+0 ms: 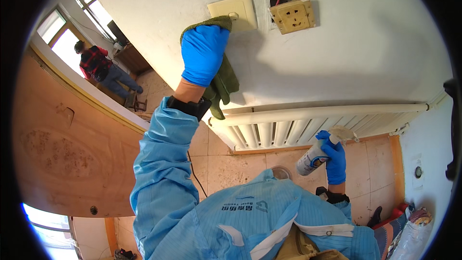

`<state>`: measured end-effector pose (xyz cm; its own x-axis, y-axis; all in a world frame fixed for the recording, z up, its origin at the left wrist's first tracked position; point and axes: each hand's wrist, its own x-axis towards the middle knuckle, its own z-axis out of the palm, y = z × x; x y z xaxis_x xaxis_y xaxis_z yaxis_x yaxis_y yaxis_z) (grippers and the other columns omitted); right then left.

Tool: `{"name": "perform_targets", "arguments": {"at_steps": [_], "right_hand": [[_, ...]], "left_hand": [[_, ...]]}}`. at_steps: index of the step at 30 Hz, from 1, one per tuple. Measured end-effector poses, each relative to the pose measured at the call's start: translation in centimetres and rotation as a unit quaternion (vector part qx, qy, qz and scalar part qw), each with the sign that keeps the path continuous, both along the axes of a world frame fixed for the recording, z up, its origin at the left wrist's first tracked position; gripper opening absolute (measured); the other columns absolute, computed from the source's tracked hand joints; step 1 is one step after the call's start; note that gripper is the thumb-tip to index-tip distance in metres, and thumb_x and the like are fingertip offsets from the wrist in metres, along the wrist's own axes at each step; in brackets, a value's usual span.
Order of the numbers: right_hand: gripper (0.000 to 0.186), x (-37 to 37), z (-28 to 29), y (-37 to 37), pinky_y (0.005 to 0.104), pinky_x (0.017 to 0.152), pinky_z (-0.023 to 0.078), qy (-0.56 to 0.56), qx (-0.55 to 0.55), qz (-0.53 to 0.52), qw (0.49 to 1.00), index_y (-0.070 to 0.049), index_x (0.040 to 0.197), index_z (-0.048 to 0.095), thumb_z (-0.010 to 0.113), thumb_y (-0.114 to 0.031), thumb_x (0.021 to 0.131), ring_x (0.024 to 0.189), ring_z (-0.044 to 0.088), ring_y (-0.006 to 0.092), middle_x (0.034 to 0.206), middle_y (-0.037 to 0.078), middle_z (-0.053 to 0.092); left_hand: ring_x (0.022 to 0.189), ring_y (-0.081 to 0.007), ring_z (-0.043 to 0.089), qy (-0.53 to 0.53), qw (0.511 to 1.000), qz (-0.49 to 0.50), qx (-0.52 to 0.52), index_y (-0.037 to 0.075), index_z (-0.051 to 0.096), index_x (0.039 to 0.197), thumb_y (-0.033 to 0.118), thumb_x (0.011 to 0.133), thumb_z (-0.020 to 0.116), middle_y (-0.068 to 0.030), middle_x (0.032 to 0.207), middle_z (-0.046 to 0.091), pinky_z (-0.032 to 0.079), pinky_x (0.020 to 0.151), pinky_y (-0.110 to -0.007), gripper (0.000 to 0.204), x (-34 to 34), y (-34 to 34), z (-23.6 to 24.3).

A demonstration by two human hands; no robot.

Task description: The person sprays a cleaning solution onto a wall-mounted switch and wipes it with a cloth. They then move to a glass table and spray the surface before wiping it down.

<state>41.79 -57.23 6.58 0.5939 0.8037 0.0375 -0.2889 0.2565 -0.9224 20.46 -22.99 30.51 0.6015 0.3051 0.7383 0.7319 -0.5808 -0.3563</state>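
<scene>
My left hand (204, 53), in a blue glove, is closed on a dark green cloth (224, 83). The cloth bunches over the lower left corner of a cream wall plate (247, 10), and its loose end hangs down the wall. Lower and to the right, my gloved right hand (334, 160) grips a spray bottle (308, 162) with a white body and a pale trigger head. That bottle is tilted in front of the radiator, off the wall. The fingers of my left hand are partly hidden by its back.
A socket box (292, 17) hangs out from the wall with wires above it. Below runs a white radiator (308, 114). A brown door (62, 163) stands at the left; beyond it is a person in a checked top (96, 62). Bundled things (415, 226) lie at the lower right.
</scene>
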Motion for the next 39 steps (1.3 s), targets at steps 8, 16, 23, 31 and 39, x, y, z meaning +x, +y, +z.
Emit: {"name": "perform_targets", "arguments": {"at_steps": [8, 16, 23, 31, 39], "right_hand": [[0.045, 0.1, 0.0, 0.1, 0.0392, 0.107, 0.041, 0.016, 0.005, 0.015, 1.000, 0.000, 0.121, 0.063, 0.061, -0.003, 0.076, 0.120, 0.056, 0.0272, 0.120, 0.011, 0.065], [0.041, 0.2, -0.3, -0.3, 0.0380, 0.106, 0.041, 0.017, 0.005, -0.005, 1.000, 0.000, 0.118, 0.066, 0.062, -0.005, 0.077, 0.119, 0.056, 0.0268, 0.120, 0.011, 0.065], [0.040, 0.3, -0.1, -0.3, 0.0369, 0.105, 0.041, 0.000, 0.000, -0.006, 1.000, 0.001, 0.116, 0.066, 0.062, -0.007, 0.077, 0.119, 0.056, 0.0264, 0.120, 0.011, 0.064], [0.041, 0.0, 0.6, -0.4, 0.0382, 0.107, 0.041, 0.005, -0.021, -0.008, 1.000, 0.000, 0.117, 0.066, 0.063, -0.007, 0.077, 0.119, 0.056, 0.0272, 0.120, 0.012, 0.065], [0.040, 0.2, 0.6, 0.1, 0.0383, 0.107, 0.041, -0.009, 0.005, 0.005, 1.000, -0.001, 0.116, 0.067, 0.064, -0.006, 0.076, 0.119, 0.056, 0.0272, 0.120, 0.011, 0.064]], "left_hand": [[0.063, -0.0303, 0.063, -0.065, 0.997, -0.030, -0.019, 0.010, 0.068, 0.085, 0.013, 0.086, 0.060, -0.0130, 0.074, 0.064, 0.048, 0.054, -0.038, 0.009, 1.2, -1.2, -0.8], [0.064, -0.0297, 0.064, -0.076, 0.996, -0.049, 0.006, 0.010, 0.070, 0.089, 0.014, 0.086, 0.063, -0.0117, 0.076, 0.066, 0.050, 0.056, -0.037, 0.008, 4.0, -1.4, -1.8], [0.068, -0.0316, 0.065, -0.117, 0.989, -0.072, -0.044, 0.010, 0.072, 0.090, 0.018, 0.086, 0.066, -0.0118, 0.080, 0.068, 0.051, 0.060, -0.038, 0.011, 4.3, -1.6, -1.5], [0.067, -0.0306, 0.064, -0.166, 0.980, -0.112, -0.003, 0.011, 0.070, 0.091, 0.015, 0.086, 0.063, -0.0127, 0.078, 0.066, 0.048, 0.057, -0.038, 0.010, 1.3, -0.5, -3.0], [0.068, -0.0306, 0.065, -0.115, 0.990, -0.086, -0.001, 0.011, 0.070, 0.096, 0.013, 0.087, 0.062, -0.0124, 0.081, 0.067, 0.050, 0.058, -0.036, 0.012, 2.1, -0.5, -2.3]]}}
